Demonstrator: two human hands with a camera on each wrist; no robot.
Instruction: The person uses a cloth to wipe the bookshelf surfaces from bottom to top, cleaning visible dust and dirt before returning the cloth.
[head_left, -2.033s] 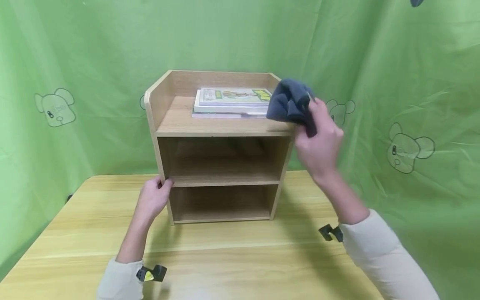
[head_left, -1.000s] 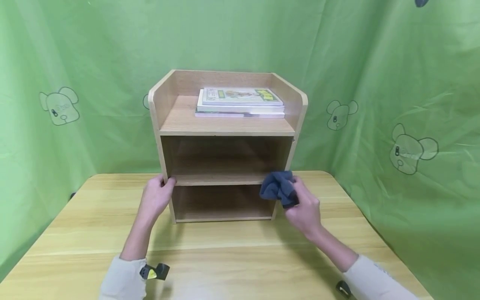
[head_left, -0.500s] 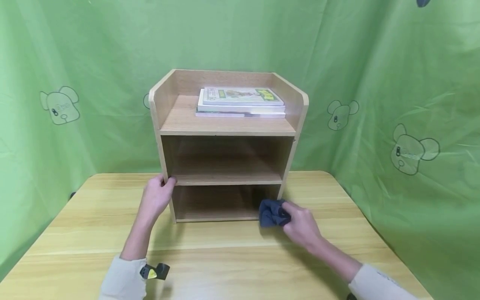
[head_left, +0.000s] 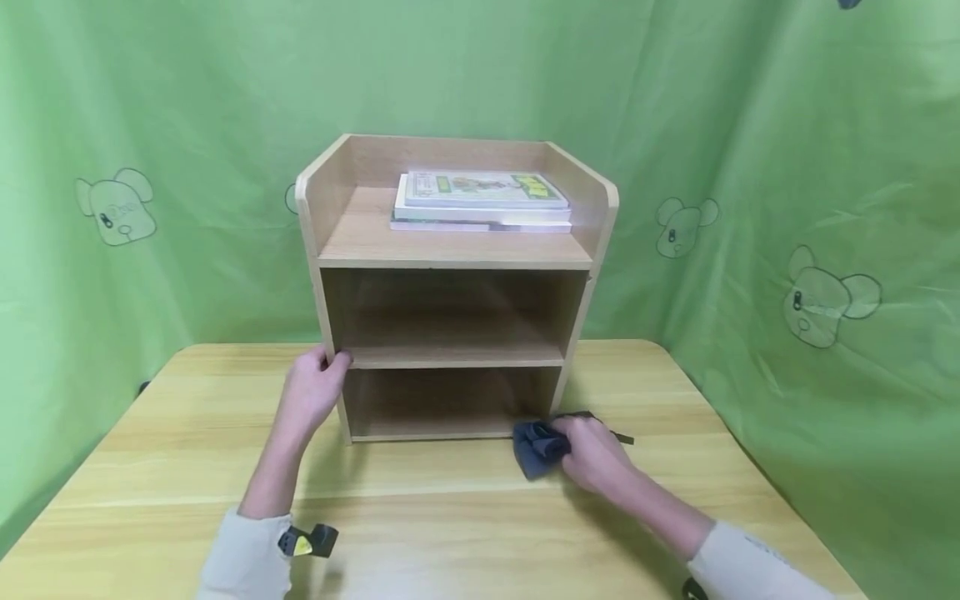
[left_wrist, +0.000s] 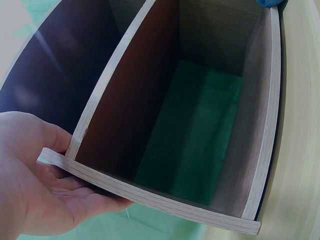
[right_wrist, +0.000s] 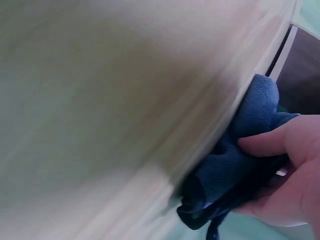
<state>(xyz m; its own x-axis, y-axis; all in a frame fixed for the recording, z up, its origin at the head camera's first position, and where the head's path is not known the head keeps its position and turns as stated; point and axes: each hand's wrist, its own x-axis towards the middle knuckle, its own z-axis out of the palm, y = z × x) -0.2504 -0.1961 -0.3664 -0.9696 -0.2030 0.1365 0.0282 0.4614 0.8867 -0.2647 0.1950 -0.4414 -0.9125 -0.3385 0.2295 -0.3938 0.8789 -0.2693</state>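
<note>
A small wooden shelf unit (head_left: pixel 450 360) stands upright on the table, with two open compartments under a walled top. My left hand (head_left: pixel 311 392) grips its left side panel at the height of the middle shelf; in the left wrist view the thumb is inside and the fingers (left_wrist: pixel 100 202) lie outside the panel. My right hand (head_left: pixel 596 454) pinches a bunched dark blue cloth (head_left: pixel 538 450) at the unit's lower right front corner. In the right wrist view the cloth (right_wrist: pixel 225 165) lies against the table, with the thumb on top of it. The right fingers are partly hidden.
A stack of several books (head_left: pixel 480 202) lies on the unit's top. The light wooden table (head_left: pixel 420 533) extends on both sides and in front. A green curtain (head_left: pixel 480 67) with mouse-like drawings surrounds the table at the back and sides.
My right hand has moved the cloth from the unit's top right side down its right front edge to the bottom corner at the table. The left hand keeps its grip.
</note>
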